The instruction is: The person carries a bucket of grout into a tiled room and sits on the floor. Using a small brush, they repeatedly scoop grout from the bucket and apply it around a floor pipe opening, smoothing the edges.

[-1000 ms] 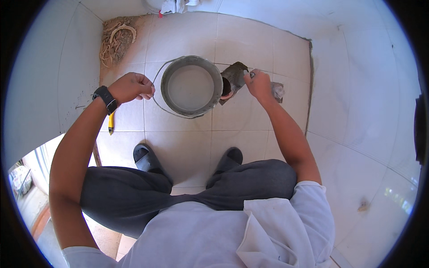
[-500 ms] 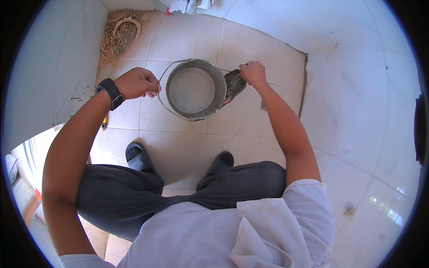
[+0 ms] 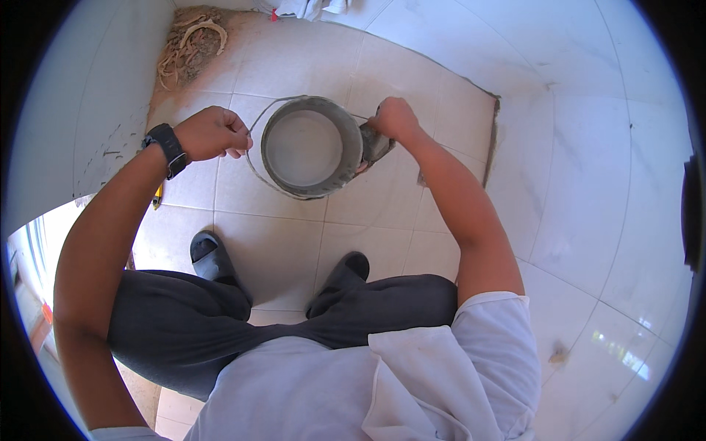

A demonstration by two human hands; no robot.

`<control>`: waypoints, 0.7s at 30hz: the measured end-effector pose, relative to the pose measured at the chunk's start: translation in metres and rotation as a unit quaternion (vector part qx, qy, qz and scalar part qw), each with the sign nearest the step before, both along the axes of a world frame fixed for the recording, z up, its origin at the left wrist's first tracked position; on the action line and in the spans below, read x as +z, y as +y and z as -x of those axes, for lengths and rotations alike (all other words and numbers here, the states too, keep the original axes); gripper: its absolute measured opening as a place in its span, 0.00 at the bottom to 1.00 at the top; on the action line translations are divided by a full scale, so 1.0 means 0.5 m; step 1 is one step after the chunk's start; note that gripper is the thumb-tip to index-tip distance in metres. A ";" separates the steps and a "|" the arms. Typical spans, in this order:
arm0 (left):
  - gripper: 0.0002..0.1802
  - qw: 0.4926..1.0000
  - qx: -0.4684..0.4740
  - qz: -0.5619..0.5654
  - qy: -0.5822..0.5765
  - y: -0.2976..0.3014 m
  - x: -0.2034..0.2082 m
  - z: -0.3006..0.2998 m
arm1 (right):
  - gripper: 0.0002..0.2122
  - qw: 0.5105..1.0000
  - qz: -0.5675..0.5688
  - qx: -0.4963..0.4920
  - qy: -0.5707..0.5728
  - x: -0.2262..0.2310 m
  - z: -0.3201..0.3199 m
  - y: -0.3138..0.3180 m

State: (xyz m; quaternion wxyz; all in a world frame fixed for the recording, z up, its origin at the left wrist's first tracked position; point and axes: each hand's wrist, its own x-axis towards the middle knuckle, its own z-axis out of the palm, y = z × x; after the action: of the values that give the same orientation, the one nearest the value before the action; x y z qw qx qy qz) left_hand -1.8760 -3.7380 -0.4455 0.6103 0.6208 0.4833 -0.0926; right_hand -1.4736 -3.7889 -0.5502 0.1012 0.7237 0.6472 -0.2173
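Fingers, left hand (image 3: 208,134): pinched on wire handle (image 3: 257,172) of bucket (image 3: 351,151). Right hand (image 3: 396,118): curled near bucket; grip contents not discernible.

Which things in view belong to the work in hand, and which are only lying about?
In the work:
- round grey bucket with pale contents
- thin wire handle, pinched by the left hand
- dark grey piece beside the bucket, at the right hand; its kind is unclear

Apparently only lying about:
- slim yellow object
- brown heap of debris
- white cloth-like bundle
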 end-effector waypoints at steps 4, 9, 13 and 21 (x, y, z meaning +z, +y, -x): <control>0.15 1.000 0.019 0.005 -0.008 -0.005 0.000 0.002 | 0.18 0.999 -0.018 -0.048 0.006 0.013 -0.003 0.037; 0.14 1.000 0.029 0.009 -0.004 -0.008 0.000 0.002 | 0.21 0.996 -0.062 -0.068 0.018 -0.031 0.007 0.005; 0.14 0.999 0.036 0.006 -0.002 -0.012 0.001 0.002 | 0.22 0.998 -0.015 -0.055 0.032 -0.034 0.009 -0.010; 0.13 0.999 0.028 0.015 -0.009 -0.010 0.006 0.003 | 0.19 0.999 -0.004 -0.051 -0.001 0.028 -0.018 0.046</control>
State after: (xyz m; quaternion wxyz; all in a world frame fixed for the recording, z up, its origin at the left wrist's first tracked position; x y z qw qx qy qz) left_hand -1.8775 -3.7428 -0.4425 0.6262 0.5987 0.4935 -0.0768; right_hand -1.4647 -3.7659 -0.5364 0.0884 0.7561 0.6104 -0.2188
